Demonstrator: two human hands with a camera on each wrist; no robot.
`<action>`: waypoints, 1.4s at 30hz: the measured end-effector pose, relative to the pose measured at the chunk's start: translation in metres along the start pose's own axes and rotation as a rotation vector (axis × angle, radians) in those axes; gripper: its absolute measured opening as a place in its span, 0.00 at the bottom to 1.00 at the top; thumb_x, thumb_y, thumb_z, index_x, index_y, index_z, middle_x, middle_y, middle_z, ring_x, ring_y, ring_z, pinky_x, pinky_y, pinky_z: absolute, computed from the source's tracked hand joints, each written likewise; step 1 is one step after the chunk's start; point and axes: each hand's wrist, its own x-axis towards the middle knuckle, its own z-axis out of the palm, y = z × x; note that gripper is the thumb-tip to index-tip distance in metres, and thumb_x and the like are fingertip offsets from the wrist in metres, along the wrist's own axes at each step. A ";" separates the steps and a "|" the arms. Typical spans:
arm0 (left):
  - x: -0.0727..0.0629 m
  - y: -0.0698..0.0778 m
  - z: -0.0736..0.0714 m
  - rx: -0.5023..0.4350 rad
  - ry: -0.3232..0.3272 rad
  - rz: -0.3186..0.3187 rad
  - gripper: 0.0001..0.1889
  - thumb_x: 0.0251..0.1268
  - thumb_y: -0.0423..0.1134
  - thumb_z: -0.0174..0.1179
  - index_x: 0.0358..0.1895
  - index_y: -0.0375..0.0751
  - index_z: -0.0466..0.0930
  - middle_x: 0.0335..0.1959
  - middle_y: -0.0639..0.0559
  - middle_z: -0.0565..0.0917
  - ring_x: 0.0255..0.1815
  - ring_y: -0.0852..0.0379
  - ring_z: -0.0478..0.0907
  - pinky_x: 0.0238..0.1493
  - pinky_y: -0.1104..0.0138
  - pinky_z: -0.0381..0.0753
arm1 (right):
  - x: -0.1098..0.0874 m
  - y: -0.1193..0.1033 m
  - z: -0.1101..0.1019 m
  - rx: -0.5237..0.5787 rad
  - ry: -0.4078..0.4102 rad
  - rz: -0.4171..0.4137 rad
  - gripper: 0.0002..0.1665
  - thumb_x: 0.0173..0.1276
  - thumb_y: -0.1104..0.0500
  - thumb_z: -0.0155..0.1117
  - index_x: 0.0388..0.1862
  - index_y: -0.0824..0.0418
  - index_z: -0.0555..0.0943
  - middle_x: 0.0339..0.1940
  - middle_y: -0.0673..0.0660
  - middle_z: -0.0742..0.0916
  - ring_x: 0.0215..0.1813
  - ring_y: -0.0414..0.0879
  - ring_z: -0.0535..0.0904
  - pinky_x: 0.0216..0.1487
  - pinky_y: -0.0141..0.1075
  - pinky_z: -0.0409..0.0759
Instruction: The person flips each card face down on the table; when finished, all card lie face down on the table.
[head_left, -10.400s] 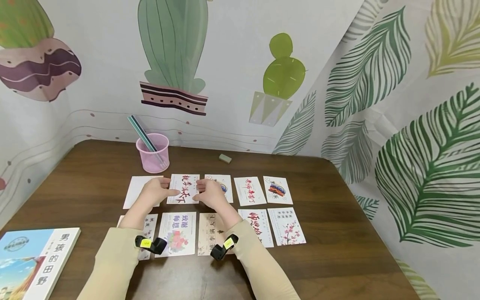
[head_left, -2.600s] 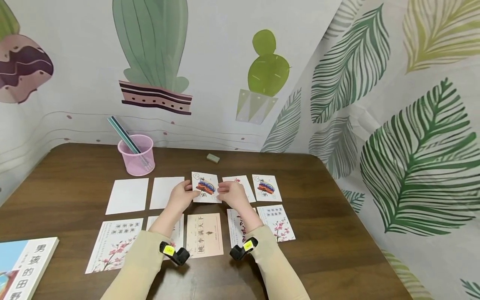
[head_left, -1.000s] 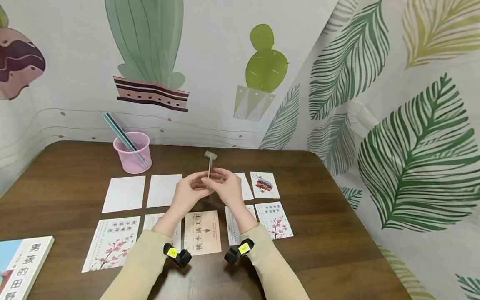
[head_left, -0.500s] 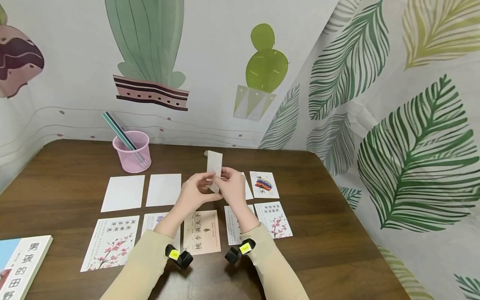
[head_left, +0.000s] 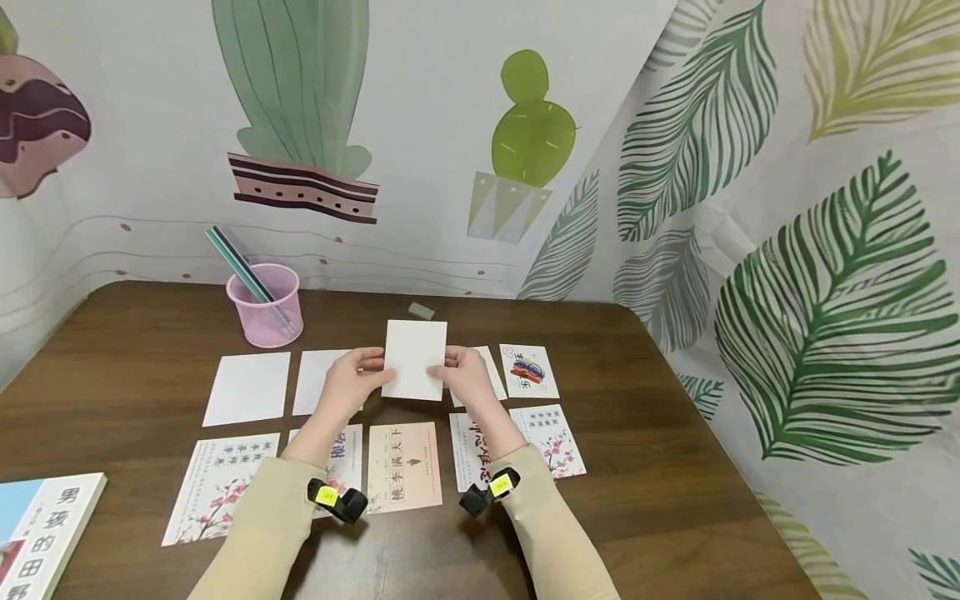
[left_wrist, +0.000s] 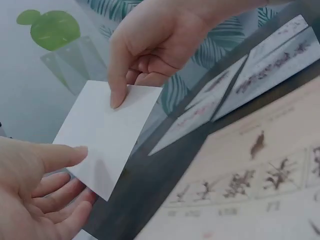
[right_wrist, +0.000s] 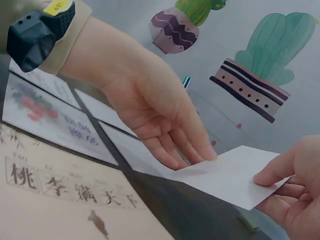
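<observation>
Wooden desk (head_left: 645, 508): one card (head_left: 415, 354), printed side seen earlier, now turned blank side out, is pinched by left grip (head_left: 352, 385) and right grip (head_left: 469, 379).

Head feed bright, wrist feeds murky
I see soft glare on the wooden tabletop (head_left: 408, 558); both wrist feeds look hazy, print blurry on the peach card (left_wrist: 245, 170).

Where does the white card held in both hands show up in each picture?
Head: white card, a little below and left of centre.
Left wrist: white card, left of centre.
Right wrist: white card, lower right.
Shared landmark: beige card (lower middle, lower right, lower left).
</observation>
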 end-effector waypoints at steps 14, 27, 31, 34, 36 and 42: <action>-0.002 -0.007 0.006 0.186 0.082 0.011 0.22 0.57 0.32 0.68 0.54 0.29 0.75 0.43 0.35 0.83 0.41 0.42 0.82 0.46 0.53 0.80 | 0.003 0.013 0.003 -0.202 0.003 0.022 0.21 0.61 0.64 0.69 0.53 0.71 0.81 0.45 0.65 0.88 0.46 0.53 0.86 0.44 0.37 0.85; -0.005 -0.009 0.009 0.311 0.157 0.013 0.18 0.53 0.31 0.70 0.46 0.28 0.79 0.37 0.36 0.85 0.40 0.40 0.81 0.47 0.49 0.77 | 0.003 0.022 0.003 -0.391 0.071 -0.050 0.16 0.56 0.65 0.73 0.45 0.66 0.85 0.32 0.58 0.91 0.43 0.52 0.86 0.46 0.40 0.83; -0.006 -0.010 0.010 0.335 0.158 0.016 0.16 0.53 0.29 0.69 0.45 0.28 0.79 0.36 0.37 0.86 0.40 0.40 0.81 0.47 0.49 0.77 | 0.003 0.023 0.004 -0.391 0.081 -0.047 0.15 0.56 0.66 0.73 0.44 0.66 0.86 0.31 0.58 0.91 0.44 0.52 0.86 0.49 0.41 0.83; -0.005 -0.011 0.010 0.339 0.157 0.022 0.15 0.53 0.28 0.68 0.45 0.28 0.79 0.36 0.37 0.86 0.40 0.40 0.81 0.47 0.49 0.78 | 0.004 0.024 0.004 -0.377 0.070 -0.039 0.15 0.56 0.66 0.73 0.44 0.66 0.85 0.32 0.58 0.91 0.42 0.52 0.87 0.48 0.40 0.83; -0.005 -0.010 0.010 0.339 0.155 0.026 0.15 0.53 0.28 0.68 0.45 0.28 0.80 0.35 0.37 0.86 0.40 0.40 0.81 0.47 0.49 0.78 | 0.004 0.024 0.004 -0.368 0.061 -0.029 0.14 0.57 0.66 0.72 0.44 0.66 0.85 0.33 0.58 0.91 0.42 0.51 0.87 0.47 0.40 0.83; -0.006 -0.009 0.011 0.332 0.155 0.033 0.15 0.54 0.29 0.67 0.45 0.29 0.80 0.36 0.38 0.86 0.41 0.40 0.82 0.49 0.49 0.77 | 0.005 0.023 0.004 -0.368 0.036 -0.027 0.14 0.58 0.65 0.71 0.45 0.65 0.85 0.35 0.58 0.91 0.43 0.51 0.87 0.46 0.38 0.83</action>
